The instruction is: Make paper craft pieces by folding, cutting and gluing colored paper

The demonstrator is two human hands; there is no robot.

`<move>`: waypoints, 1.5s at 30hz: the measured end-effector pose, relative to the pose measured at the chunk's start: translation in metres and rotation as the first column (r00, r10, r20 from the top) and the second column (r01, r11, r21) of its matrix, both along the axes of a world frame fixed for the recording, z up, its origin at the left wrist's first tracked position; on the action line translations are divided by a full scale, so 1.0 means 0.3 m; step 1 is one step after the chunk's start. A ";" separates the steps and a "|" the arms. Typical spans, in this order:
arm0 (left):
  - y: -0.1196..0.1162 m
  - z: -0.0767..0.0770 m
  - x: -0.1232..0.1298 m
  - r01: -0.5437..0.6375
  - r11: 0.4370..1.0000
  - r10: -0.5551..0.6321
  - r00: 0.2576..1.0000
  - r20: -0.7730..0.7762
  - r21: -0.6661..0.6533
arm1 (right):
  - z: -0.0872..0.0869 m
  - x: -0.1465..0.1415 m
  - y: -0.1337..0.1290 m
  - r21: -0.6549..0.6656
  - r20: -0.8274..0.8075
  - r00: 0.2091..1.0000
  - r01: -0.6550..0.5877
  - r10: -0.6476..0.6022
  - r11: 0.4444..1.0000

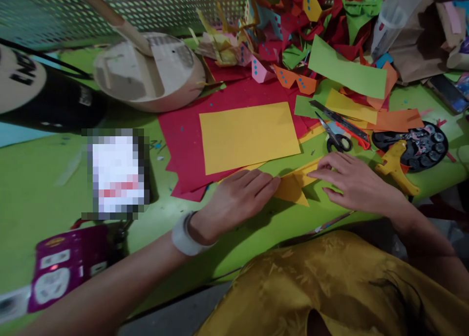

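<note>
A folded strip of yellow-orange paper (pixel 293 184) lies near the table's front edge, with a pointed flap sticking out toward me. My left hand (pixel 242 194), fingers together and curled, grips the left end of this paper; its fingertips partly hide it. At the other end, my right hand (pixel 348 182) pinches the paper between fingertips and thumb, the remaining fingers loosely bent. Just beyond both hands, a flat yellow paper sheet (pixel 252 138) rests on red paper (pixel 179 145). Black-handled scissors (pixel 339 140) and a red-orange box cutter (pixel 351 131) lie beyond my right hand.
Folded paper pieces (pixel 286 38) are heaped at the back. A beige pan (pixel 183 82) and a dark cylinder (pixel 47 101) stand at the back left. A blurred-out device (pixel 117 172) and a purple power strip (pixel 69 262) are left. A yellow tool (pixel 397 165) touches a black palette-like tray (pixel 421 145).
</note>
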State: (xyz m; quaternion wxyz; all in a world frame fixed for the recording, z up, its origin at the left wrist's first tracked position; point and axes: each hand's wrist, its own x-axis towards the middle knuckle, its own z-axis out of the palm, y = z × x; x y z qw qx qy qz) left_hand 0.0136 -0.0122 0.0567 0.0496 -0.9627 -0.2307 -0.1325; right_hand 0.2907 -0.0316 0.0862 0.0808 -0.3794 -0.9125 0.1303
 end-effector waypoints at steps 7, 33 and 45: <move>-0.007 0.002 -0.006 0.011 0.997 -0.014 0.999 0.044 0.079 | -0.077 -0.061 -0.053 0.071 0.014 0.998 -0.055 0.054 0.996; -0.020 -0.062 0.063 0.060 0.996 -0.050 0.988 0.149 -0.066 | -0.163 -0.092 0.036 -0.196 -0.073 0.970 0.214 -0.232 0.957; -0.039 -0.080 0.082 0.070 0.997 -0.061 0.983 0.171 -0.043 | -0.180 -0.106 0.022 -0.149 -0.198 0.931 0.282 -0.308 0.948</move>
